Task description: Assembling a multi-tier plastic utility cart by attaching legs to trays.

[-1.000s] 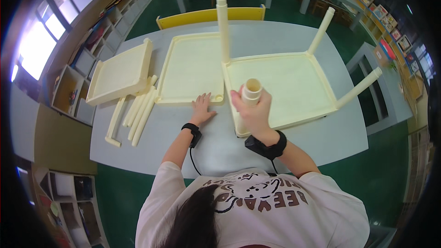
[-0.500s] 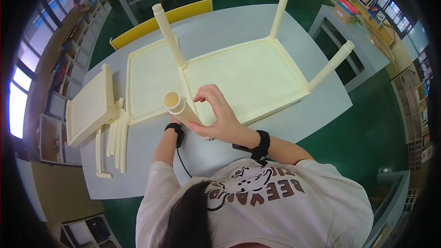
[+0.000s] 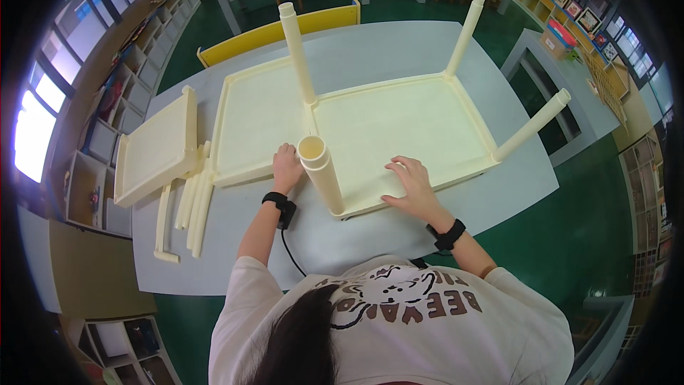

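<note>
A large cream plastic panel [image 3: 399,117] with raised edges lies on the table, a round leg standing at each corner. The nearest leg [image 3: 324,178] is a hollow tube, its open top toward me. My right hand [image 3: 413,189] is open over the panel's near edge, thumb and fingers apart, holding nothing. Left of the near leg, my left hand [image 3: 288,168] has its fingers curled together over the near edge of a second cream panel [image 3: 260,117], which lies beside the large one. Its thumb is hidden.
At the left of the grey table [image 3: 328,264], a smaller cream panel [image 3: 157,150] rests tilted on several cream tubes [image 3: 201,210]. A thin cream bar with a bent end [image 3: 162,224] lies beside them. A yellow chair back [image 3: 313,23] stands beyond the far edge.
My right hand has let go of the near leg and moved right, opening over the panel. My left hand, mostly hidden behind the leg before, now shows beside it. The head view has shifted.
</note>
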A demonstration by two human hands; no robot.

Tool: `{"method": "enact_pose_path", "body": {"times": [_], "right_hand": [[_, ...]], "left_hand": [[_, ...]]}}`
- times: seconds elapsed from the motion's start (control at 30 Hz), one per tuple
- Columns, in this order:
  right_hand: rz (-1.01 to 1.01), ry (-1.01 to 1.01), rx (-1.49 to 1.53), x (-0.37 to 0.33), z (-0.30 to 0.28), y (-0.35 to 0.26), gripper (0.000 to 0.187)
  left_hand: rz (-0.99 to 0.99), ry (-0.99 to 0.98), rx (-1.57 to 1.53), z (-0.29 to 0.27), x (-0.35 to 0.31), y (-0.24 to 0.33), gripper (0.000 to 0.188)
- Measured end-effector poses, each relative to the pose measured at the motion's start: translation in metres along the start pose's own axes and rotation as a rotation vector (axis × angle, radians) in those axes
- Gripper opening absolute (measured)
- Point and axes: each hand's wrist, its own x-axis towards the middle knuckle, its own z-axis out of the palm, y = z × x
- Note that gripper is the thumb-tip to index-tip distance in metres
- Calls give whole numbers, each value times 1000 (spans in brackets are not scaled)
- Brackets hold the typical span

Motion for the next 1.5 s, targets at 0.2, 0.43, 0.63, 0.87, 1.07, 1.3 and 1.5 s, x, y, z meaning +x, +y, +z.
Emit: {"method": "enact_pose_path", "body": {"times": [0.2,0.43,0.63,0.87,1.07,1.3,1.5], "right_hand": [[67,-85,-206,-31,2,39,66],[151,-114,-272,-40,-3,44,68],[163,-92,-241,-43,-12,45,68],[116,-97,-241,-24,-31,42,69],[-1,-23,-210,9,-62,19,69],[-274,57,66,60,-109,-25,60],[-689,158,317,104,-149,-109,55]], "left_hand": [[104,92,-54,-31,6,4,26],[263,517,145,-100,29,51,35],[42,847,-2,-165,47,53,32],[-178,1251,-360,-216,32,52,39],[7,1266,-161,-242,0,78,40],[355,1312,-57,-280,-19,122,39],[654,1234,285,-296,-33,162,42]]}}
